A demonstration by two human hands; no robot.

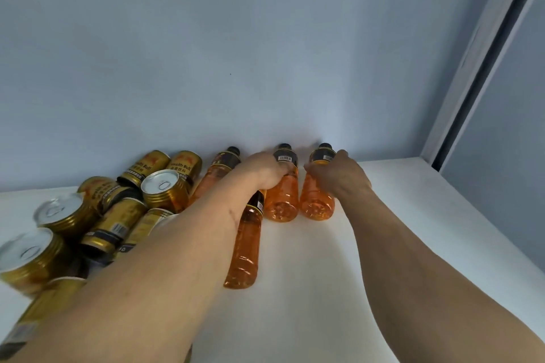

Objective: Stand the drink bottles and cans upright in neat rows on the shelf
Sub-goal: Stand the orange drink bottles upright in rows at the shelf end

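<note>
Gold cans [97,224] heaped at eight o'clock remain untouched. At twelve, my left hand [267,169] wraps one orange bottle [281,197], my right hand [339,172] wraps another bottle [318,200], both against the wall; a third bottle [244,250] lies flat on the shelf [324,289]. Most remains.

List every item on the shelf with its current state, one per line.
Orange plastic bottle, right: upright, right hand gripping.
Orange plastic bottle, middle: upright, left hand gripping.
Orange bottle in front: lying down.
Orange bottle behind: leaning.
Gold metal cans: jumbled heap.
</note>
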